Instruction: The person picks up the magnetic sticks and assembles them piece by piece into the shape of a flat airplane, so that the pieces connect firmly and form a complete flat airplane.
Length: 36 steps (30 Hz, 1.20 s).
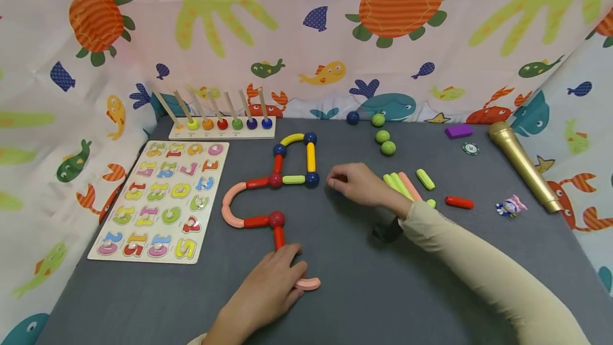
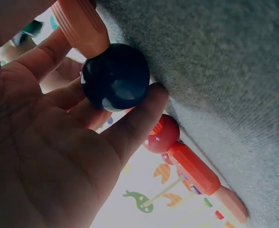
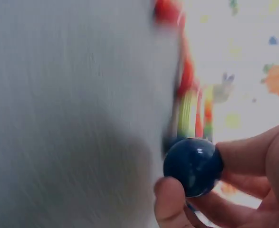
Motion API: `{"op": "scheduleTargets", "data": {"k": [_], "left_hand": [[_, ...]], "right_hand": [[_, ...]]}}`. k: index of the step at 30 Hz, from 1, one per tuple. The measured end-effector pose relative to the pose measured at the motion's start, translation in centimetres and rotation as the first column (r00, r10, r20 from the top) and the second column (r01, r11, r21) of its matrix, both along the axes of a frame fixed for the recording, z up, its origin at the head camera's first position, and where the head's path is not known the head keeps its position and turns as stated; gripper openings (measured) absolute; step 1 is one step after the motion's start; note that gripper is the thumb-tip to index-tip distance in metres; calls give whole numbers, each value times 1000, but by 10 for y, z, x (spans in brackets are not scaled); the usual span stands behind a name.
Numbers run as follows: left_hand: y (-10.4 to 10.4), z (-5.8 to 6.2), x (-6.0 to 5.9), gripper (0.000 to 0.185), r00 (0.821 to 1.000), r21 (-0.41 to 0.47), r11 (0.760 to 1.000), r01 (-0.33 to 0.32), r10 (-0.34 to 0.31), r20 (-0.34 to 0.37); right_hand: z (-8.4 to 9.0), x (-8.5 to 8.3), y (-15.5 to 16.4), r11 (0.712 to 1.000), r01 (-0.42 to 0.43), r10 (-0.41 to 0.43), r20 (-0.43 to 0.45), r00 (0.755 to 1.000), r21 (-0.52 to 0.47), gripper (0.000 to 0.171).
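Observation:
A chain of coloured sticks and balls (image 1: pixel 275 180) lies on the grey table (image 1: pixel 383 292). My left hand (image 1: pixel 287 273) rests at the chain's near end, below a red stick (image 1: pixel 279 237); a pink curved piece (image 1: pixel 308 284) pokes out to its right. In the left wrist view its fingers (image 2: pixel 134 114) curl round a dark blue ball (image 2: pixel 115 78) joined to a pink-orange stick (image 2: pixel 82 23), with a red ball (image 2: pixel 162 134) beyond. My right hand (image 1: pixel 337 181) hovers right of the chain's blue corner ball (image 1: pixel 312 179) and pinches another dark blue ball (image 3: pixel 193 166).
A number puzzle board (image 1: pixel 163 201) and a peg rack (image 1: pixel 222 128) lie at the left. Green balls (image 1: pixel 383 136), loose sticks (image 1: pixel 407 184), a red stick (image 1: pixel 458 202), a purple block (image 1: pixel 458 131), a gold microphone (image 1: pixel 524 166) and a small toy figure (image 1: pixel 511 206) sit at the right.

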<state>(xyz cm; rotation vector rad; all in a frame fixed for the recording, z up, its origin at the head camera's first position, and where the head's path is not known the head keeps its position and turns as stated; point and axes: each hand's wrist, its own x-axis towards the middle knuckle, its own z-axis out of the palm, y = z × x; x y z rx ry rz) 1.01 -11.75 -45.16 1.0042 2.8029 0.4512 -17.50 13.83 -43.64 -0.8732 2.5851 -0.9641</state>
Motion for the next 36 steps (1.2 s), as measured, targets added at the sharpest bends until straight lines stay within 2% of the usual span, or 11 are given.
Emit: {"op": "scheduleTargets", "data": {"k": [3, 5, 7, 11, 16, 23, 26, 28, 30, 33, 36], "left_hand": [[-1, 0, 1, 19, 1000, -20, 1000, 3, -3, 5], [-2, 1, 1, 21, 1000, -25, 1000, 10, -10, -3], [-4, 1, 1, 22, 1000, -16, 1000, 14, -15, -10], [-5, 4, -1, 22, 1000, 22, 1000, 21, -21, -16], [-5, 7, -2, 22, 1000, 55, 998, 9, -10, 26], [-4, 7, -2, 24, 999, 43, 999, 17, -18, 41], [-4, 6, -2, 23, 999, 35, 999, 23, -24, 43], [-4, 6, -2, 23, 998, 21, 1000, 23, -24, 57], [-3, 6, -2, 23, 997, 16, 1000, 25, -26, 67], [-3, 5, -2, 22, 997, 19, 999, 34, -36, 69], [-2, 4, -3, 20, 997, 27, 998, 48, -50, 59]], "right_hand": [[-5, 35, 0, 991, 15, 16, 228, 973, -134, 17], [-10, 56, 0, 981, -2, 64, 310, 949, -196, 17], [-16, 74, 0, 968, -43, 126, 328, 936, -248, 17], [-25, 103, 0, 943, -158, 238, 263, 935, -293, 16], [-23, 122, -4, 935, -195, 272, 246, 930, -296, 17], [-19, 118, 4, 948, -185, 243, 215, 946, -259, 17], [-13, 108, 15, 968, -149, 179, 140, 974, -204, 17], [-7, 99, 27, 982, -101, 111, 53, 992, -159, 16], [-1, 89, 42, 994, -28, 23, -45, 999, -106, 15], [7, 74, 68, 993, 115, -113, -216, 970, -2, 16], [11, 63, 95, 956, 272, -220, -338, 915, 114, 20]]}}
